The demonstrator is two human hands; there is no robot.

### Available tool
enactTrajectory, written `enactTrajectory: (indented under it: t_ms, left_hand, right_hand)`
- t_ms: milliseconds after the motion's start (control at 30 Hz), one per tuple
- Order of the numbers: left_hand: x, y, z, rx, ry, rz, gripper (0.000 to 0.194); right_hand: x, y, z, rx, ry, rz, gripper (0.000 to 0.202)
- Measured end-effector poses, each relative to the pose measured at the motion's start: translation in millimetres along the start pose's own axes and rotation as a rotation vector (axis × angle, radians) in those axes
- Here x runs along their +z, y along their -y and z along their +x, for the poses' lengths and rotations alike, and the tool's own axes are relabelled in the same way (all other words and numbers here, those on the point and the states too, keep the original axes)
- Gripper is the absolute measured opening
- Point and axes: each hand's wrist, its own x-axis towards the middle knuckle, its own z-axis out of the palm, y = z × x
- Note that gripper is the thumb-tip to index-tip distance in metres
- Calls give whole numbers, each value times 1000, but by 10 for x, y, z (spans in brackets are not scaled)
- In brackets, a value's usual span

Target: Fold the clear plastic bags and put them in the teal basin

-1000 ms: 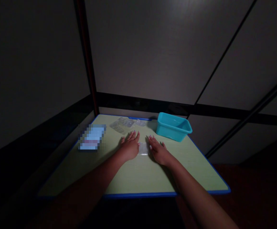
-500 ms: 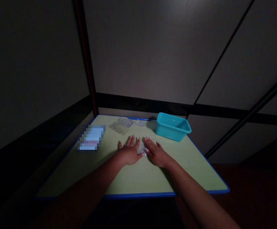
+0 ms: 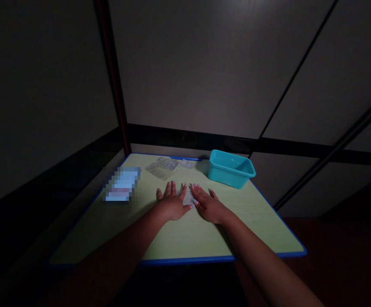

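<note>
A small clear plastic bag (image 3: 188,197) lies flat on the light green table (image 3: 185,238), between my two hands. My left hand (image 3: 172,204) rests palm down with its fingers spread, its thumb and index finger at the bag's left side. On the bag's right side lies my right hand (image 3: 208,204), also palm down and flat, its fingers stretched forward. Neither hand grips anything. The parts of the bag under the fingers are hidden.
Several clear plastic bags (image 3: 163,167) lie near the table's back edge. A turquoise basin (image 3: 228,175) stands at the back right. On the left is a blurred, bright phone-like object (image 3: 123,184). Dark panels rise behind the table.
My left hand's fingers have spread slightly wider and shifted a little to the left. My right hand stays almost in place, and the view has moved slightly.
</note>
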Motion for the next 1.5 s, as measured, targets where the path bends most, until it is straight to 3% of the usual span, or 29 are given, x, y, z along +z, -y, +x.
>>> enactTrajectory:
  t_ms: [300,533,733,1000,1500]
  left_hand:
    - [-129,45,-25,52,-65,40,82]
    - [-477,486,23,49,6,51,90]
    - [-550,765,21,140,148,68,100]
    - [-507,801,56,78,172,100,95]
    - [-552,746,27,6,223,152,94]
  right_hand:
    - [-5,15,-32,-52,-30,68,59]
    - [-239,116,-141,-199,-170,199,36]
    - [-252,193,-183,-319,-100,225,33]
    - [-174,223,-150,-337,-51,180,42]
    - [-78,130,-101,-357,-64,231,40]
